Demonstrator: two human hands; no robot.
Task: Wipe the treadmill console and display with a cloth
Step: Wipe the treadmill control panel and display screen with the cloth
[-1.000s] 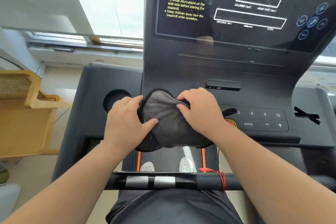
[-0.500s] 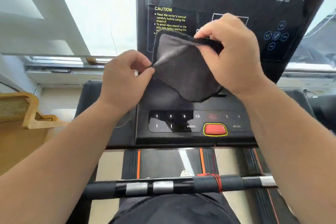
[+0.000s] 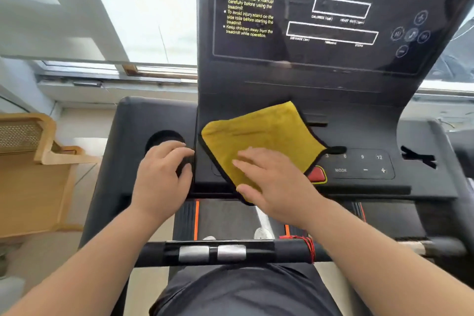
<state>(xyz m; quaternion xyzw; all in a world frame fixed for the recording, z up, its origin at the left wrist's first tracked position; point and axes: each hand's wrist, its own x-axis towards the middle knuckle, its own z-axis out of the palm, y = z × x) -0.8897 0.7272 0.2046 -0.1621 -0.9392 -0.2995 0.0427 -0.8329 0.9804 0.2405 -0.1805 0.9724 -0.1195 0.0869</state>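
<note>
A yellow cloth with a dark edge lies spread flat over the left half of the black treadmill console, covering its left keys. My right hand presses on the cloth's near part with straight fingers. My left hand rests on the console's left wing beside the cloth, fingers loosely curled, holding nothing. The dark display with yellow caution text stands upright behind the console, untouched. The red stop button peeks out at the cloth's right corner.
A round cup holder sits in the left wing just beyond my left hand. A black handlebar with metal sensors and a red cord crosses in front of my body. A wooden chair stands to the left, a window behind.
The cloth was held up in both hands in front of the display, grey side showing. It now lies yellow side up on the console, under my right palm; my left hand let go.
</note>
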